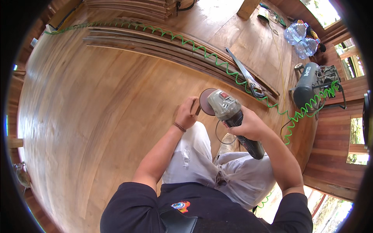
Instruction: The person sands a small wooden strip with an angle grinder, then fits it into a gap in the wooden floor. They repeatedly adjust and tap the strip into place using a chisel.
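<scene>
My right hand (251, 125) is wrapped round the dark body of an angle grinder (224, 104), its grey head pointing up and left. A round brown sanding disc (205, 104) sits on that head. Just left of the disc, my left hand (186, 113) is closed on a small dark piece of wood (198, 110), most of it covered by the fingers. The wood lies right at the disc's edge; whether they touch I cannot tell. A thin cord loops below the grinder, over my bent legs.
Long wooden boards (155, 48) lie across the wooden floor (97, 97) ahead. A handsaw (243, 70) rests over them, along with a coiled green air hose (186, 42). An air compressor (311, 83) stands at right, near clear plastic bottles (301, 39).
</scene>
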`<state>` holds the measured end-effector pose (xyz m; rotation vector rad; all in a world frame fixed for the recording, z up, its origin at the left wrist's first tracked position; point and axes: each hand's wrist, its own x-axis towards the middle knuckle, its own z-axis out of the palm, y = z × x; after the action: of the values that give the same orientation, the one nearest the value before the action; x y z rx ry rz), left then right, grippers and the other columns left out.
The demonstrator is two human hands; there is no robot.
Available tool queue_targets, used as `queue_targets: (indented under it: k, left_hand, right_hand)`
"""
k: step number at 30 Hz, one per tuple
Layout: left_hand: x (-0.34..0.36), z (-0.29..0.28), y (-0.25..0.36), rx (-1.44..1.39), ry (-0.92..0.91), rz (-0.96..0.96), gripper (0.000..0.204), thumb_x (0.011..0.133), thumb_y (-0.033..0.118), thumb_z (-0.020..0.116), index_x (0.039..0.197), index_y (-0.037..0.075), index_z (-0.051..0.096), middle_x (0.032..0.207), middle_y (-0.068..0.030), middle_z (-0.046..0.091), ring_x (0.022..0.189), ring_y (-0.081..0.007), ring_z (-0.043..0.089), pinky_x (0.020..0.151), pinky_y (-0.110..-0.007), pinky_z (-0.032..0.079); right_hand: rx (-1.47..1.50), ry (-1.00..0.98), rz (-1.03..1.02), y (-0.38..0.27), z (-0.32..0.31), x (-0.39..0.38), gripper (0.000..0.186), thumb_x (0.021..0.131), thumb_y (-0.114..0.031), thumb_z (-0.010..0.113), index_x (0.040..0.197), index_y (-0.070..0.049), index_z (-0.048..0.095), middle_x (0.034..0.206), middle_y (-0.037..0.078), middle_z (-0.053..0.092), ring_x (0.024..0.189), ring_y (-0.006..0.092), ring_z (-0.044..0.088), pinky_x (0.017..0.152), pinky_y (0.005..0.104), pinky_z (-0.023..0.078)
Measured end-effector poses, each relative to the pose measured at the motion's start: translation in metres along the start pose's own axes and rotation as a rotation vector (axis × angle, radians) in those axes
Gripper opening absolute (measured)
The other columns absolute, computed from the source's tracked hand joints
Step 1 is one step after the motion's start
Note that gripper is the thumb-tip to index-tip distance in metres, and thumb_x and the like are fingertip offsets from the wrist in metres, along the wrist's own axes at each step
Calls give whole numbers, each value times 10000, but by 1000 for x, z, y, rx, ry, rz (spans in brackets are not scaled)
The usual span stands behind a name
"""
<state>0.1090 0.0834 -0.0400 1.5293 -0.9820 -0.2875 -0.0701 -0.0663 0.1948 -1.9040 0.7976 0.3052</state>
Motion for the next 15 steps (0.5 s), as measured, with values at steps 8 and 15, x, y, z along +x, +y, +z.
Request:
queue_targets:
  k: [8, 15]
  left_hand:
    - [6, 0, 3, 32, 16, 29, 327, 871, -27, 674, 1188, 39, 625, 1118, -211, 677, 1060, -440, 654, 904, -458, 541]
    - [2, 2, -3, 23, 20, 12, 341, 873, -28, 659, 1205, 39, 628, 1126, -215, 679, 1070, -444, 648, 908, -457, 539]
  right_hand:
    - [6, 31, -7, 5, -5, 3, 593, 716, -213, 838, 1245, -14, 658, 1108, 94, 758, 1028, 203, 709, 964, 348, 545]
    - [-26, 18, -4, 7, -6, 2, 597, 719, -219, 841, 1248, -11, 659, 1101, 100, 754, 1029, 210, 710, 953, 352, 548]
